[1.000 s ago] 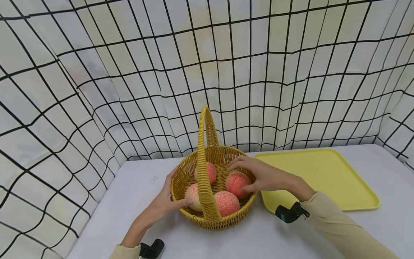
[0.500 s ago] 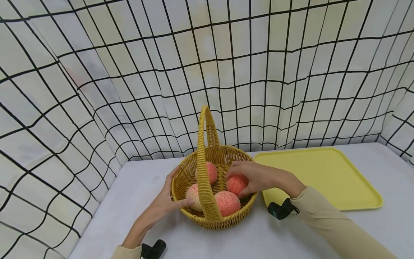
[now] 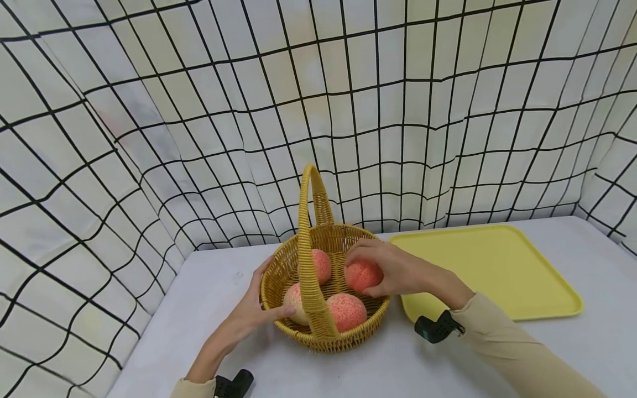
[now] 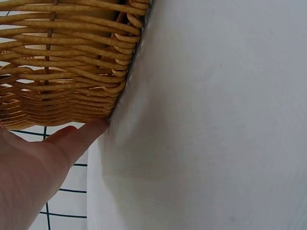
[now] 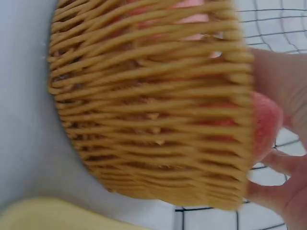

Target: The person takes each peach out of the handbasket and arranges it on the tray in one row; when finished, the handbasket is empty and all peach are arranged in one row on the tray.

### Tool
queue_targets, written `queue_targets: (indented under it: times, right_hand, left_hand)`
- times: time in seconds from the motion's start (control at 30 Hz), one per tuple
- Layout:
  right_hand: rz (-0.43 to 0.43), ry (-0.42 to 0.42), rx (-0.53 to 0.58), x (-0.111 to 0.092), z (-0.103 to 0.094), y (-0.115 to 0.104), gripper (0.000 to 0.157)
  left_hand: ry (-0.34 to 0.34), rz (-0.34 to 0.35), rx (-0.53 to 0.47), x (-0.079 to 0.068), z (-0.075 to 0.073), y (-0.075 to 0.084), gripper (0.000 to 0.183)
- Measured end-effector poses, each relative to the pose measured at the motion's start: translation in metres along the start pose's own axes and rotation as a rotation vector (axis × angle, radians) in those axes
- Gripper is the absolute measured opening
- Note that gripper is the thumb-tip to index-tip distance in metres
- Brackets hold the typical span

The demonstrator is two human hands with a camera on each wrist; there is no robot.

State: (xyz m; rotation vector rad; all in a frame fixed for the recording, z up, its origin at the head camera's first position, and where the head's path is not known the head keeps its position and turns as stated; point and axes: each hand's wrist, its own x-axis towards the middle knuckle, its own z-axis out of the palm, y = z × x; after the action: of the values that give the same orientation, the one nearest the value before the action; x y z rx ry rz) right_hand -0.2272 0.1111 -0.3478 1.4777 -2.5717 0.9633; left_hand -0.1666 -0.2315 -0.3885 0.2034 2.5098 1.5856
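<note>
A yellow wicker basket (image 3: 368, 326) with a tall arched handle (image 3: 304, 232) stands upright on the table. My left hand (image 3: 251, 315) holds its left side, thumb over the rim and fingers along the outer wall. Inside the basket's right side, my right hand (image 3: 398, 270) grips a red peach (image 3: 362, 276) between fingers and thumb. In the right wrist view this peach (image 5: 265, 125) shows above the rim. Three other peaches lie in the basket: a pink one (image 3: 346, 312) in front, a paler one (image 3: 294, 304) at left, and one (image 3: 322, 266) at the back, partly hidden by the handle.
A flat yellow tray (image 3: 487, 271) lies on the white table (image 3: 318, 376) to the right of the basket, under my right forearm. Behind the table and along both sides hangs a white backdrop with black netting (image 3: 278, 127).
My right hand has moved from loosely over the red peach to gripping it, and the peach sits slightly higher. The left hand stays at the basket's rim.
</note>
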Motion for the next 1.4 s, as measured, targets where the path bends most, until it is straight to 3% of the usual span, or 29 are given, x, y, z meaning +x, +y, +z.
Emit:
queue_targets:
  times: [0.23,0.37,0.5,0.8,1.0,1.23,1.4]
  right_hand:
    - [-0.046,0.221,0.067,-0.024,-0.038,-0.007,0.056]
    - [-0.003,0.286,0.003,-0.050,-0.060,-0.001,0.059]
    - [0.048,0.317,-0.070,-0.074,-0.070,0.011,0.059]
    - [0.112,0.278,-0.037,-0.096,-0.056,0.044,0.059]
    - [0.053,0.258,-0.138,-0.091,-0.041,0.062,0.056]
    - [0.070,0.190,-0.091,-0.080,-0.027,0.069,0.053]
    - [0.138,0.166,-0.010,-0.080,-0.025,0.066,0.051]
  left_hand:
    - [0.008,-0.006,0.019,-0.001,-0.002,-0.001,0.118]
    - [-0.001,-0.015,0.010,0.000,-0.001,-0.001,0.119]
    - [-0.017,-0.022,0.001,0.001,-0.002,-0.002,0.120]
    - [-0.032,-0.004,-0.013,0.001,-0.004,-0.001,0.122]
    - [-0.038,-0.006,-0.011,0.002,-0.002,0.001,0.123]
    - [-0.039,-0.003,-0.013,0.000,-0.003,0.000,0.123]
    - [-0.042,-0.008,-0.012,-0.001,-0.004,0.001,0.123]
